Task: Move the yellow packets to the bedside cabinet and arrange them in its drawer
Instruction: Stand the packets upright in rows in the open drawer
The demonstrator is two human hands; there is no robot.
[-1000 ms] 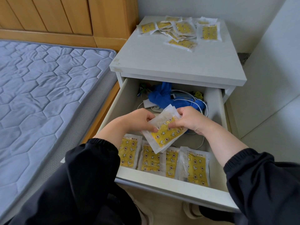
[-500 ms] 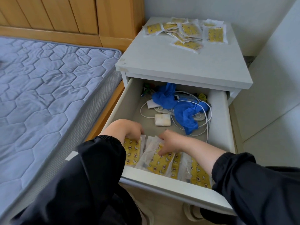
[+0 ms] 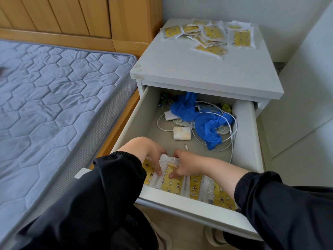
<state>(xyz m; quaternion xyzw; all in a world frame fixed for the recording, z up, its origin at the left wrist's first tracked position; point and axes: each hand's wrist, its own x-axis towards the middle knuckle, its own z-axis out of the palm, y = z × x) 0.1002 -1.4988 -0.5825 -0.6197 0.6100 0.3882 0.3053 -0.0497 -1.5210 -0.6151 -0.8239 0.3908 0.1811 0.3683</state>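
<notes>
The drawer (image 3: 198,211) of the white bedside cabinet (image 3: 198,73) is pulled out toward the person. Both hands are inside it, at the near end. The left hand (image 3: 151,156) and the right hand (image 3: 185,165) hold one yellow packet (image 3: 172,184) between them. Their fingers lie on top of it and their thumbs are at its far edge, which is lifted a little. The packet's long side runs from near to far, and its near end is down by the drawer's front wall. It sits in a row of packets (image 3: 196,187) that lie side by side, left to right, all pointing the same way. Each packet is clear with a yellow part inside, dotted with tiny pictures. Any writing on them is too small to read. A loose pile of packets (image 3: 210,36) lies on the far side of the cabinet top, pointing every which way. At the far end of the drawer are a crumpled blue bundle (image 3: 203,121), white cables (image 3: 232,136) and a small white block (image 3: 182,133). A grey quilted mattress (image 3: 54,96) is on the left.
</notes>
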